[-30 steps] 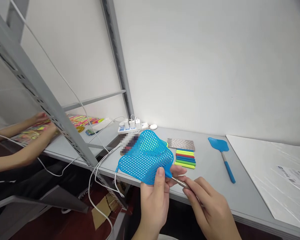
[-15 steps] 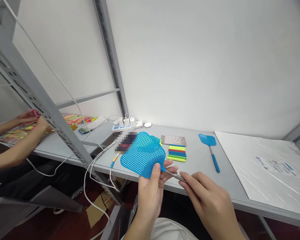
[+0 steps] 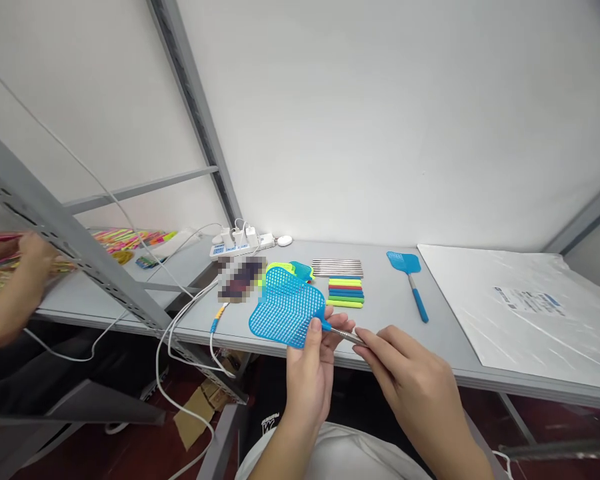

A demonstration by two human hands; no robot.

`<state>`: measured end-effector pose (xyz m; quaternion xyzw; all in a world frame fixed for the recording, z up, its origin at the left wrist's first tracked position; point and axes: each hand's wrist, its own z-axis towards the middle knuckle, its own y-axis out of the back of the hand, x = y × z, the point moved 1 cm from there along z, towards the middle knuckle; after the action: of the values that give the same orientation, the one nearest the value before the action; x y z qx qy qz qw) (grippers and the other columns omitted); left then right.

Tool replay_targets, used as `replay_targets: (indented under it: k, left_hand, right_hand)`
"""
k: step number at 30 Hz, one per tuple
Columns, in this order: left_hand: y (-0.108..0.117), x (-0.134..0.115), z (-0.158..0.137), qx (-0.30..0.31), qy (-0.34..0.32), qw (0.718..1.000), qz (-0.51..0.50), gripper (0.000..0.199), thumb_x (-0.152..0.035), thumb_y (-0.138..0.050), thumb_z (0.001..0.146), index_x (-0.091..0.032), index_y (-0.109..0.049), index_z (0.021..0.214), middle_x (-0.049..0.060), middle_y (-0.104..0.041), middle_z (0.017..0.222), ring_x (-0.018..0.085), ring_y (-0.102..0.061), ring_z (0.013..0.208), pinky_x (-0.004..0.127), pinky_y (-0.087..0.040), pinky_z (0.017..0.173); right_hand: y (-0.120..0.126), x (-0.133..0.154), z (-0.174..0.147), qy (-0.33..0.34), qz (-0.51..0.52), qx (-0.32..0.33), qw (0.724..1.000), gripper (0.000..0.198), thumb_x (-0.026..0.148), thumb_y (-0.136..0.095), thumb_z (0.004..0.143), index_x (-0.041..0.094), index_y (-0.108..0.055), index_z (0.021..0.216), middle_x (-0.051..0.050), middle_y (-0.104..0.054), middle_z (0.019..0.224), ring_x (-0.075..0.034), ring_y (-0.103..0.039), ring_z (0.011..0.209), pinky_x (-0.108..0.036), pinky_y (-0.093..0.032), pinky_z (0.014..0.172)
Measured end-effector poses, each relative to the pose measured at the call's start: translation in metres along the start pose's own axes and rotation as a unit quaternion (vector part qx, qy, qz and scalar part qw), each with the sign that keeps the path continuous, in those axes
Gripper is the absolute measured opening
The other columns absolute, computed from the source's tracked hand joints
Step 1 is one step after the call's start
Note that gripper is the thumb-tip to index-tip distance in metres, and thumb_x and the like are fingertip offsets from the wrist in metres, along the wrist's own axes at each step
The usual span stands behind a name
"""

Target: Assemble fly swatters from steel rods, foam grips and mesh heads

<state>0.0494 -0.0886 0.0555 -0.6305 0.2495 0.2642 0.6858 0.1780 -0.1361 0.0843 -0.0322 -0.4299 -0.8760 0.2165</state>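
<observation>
A blue perforated fly swatter head (image 3: 287,310) is pinched at its neck by my left hand (image 3: 313,360), thumb on top. From the neck a thin metal rod (image 3: 347,335) runs right into the fingers of my right hand (image 3: 410,380), which close around it; the rod's far end is hidden in that hand. Behind them on the table lie a row of coloured handle tubes (image 3: 345,292), a row of metal rods (image 3: 337,268) and more swatter heads (image 3: 303,270), partly covered. Further right rests a whole blue fly swatter (image 3: 411,280) with a blue grip.
A white wrapped sheet (image 3: 525,307) covers the table's right side. At the back left stands a power strip (image 3: 243,245) with chargers and white cables. A metal shelf post (image 3: 80,233) rises at left; beyond it a co-worker's arm (image 3: 17,293) reaches over colourful strips.
The view has shifted, so the table items sit further left and higher. The swatter head has turned slightly in my hands, which keep their hold. The co-worker's hands have moved.
</observation>
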Motion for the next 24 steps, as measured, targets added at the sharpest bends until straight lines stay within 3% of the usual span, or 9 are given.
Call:
replay_targets:
  k: [9,12,15,18,21,24]
  left_hand:
    - [-0.004,0.012,0.011,0.037,0.008,0.999,-0.014,0.025,-0.037,-0.057,0.092,-0.016,-0.067,0.102,0.007,-0.073,0.09,0.022,-0.069,0.095,0.038,-0.051,0.09]
    - [0.002,0.011,0.017,0.034,-0.014,0.999,0.008,0.025,-0.038,-0.06,0.091,-0.016,-0.068,0.1,0.006,-0.073,0.086,0.021,-0.07,0.093,0.037,-0.051,0.089]
    - [0.012,0.009,0.021,0.023,-0.012,0.999,0.024,0.026,-0.039,-0.063,0.088,-0.016,-0.068,0.098,0.006,-0.072,0.08,0.022,-0.07,0.09,0.038,-0.052,0.088]
    - [0.023,0.005,0.027,-0.01,-0.021,0.999,0.026,0.026,-0.038,-0.065,0.087,-0.015,-0.069,0.099,0.006,-0.072,0.079,0.021,-0.071,0.085,0.038,-0.052,0.087]
    - [0.037,-0.007,0.038,-0.081,-0.062,0.995,0.004,0.026,-0.037,-0.065,0.087,-0.015,-0.069,0.099,0.005,-0.072,0.082,0.017,-0.07,0.081,0.038,-0.052,0.091]
    - [0.05,-0.022,0.05,-0.12,-0.077,0.99,0.0,0.028,-0.038,-0.065,0.086,-0.013,-0.069,0.097,0.007,-0.074,0.085,0.019,-0.071,0.083,0.04,-0.051,0.092]
  right_hand:
    - [-0.001,-0.006,0.012,0.022,-0.033,0.022,0.999,0.025,0.028,-0.045,0.099,0.02,-0.067,0.104,0.0,-0.054,0.07,-0.013,-0.049,0.06,-0.028,-0.028,0.052]
    - [-0.004,-0.005,0.021,-0.019,0.063,0.08,0.995,0.024,0.027,-0.043,0.099,0.021,-0.066,0.101,0.0,-0.058,0.075,-0.013,-0.052,0.063,-0.026,-0.033,0.055]
    - [-0.009,-0.003,0.03,-0.075,0.208,0.169,0.961,0.026,0.027,-0.041,0.1,0.021,-0.063,0.088,0.0,-0.063,0.077,-0.013,-0.057,0.068,-0.024,-0.041,0.061]
    - [-0.014,-0.005,0.036,-0.085,0.248,0.234,0.936,0.022,0.032,-0.047,0.097,0.022,-0.064,0.089,0.0,-0.068,0.081,-0.016,-0.062,0.073,-0.025,-0.045,0.063]
    - [-0.016,-0.011,0.037,-0.074,0.169,0.233,0.955,0.02,0.033,-0.053,0.094,0.024,-0.064,0.108,-0.003,-0.071,0.093,-0.02,-0.065,0.083,-0.029,-0.046,0.068]
    - [-0.019,-0.012,0.036,-0.045,0.138,0.229,0.963,0.023,0.031,-0.046,0.098,0.025,-0.062,0.112,-0.004,-0.071,0.094,-0.019,-0.066,0.08,-0.029,-0.045,0.068]
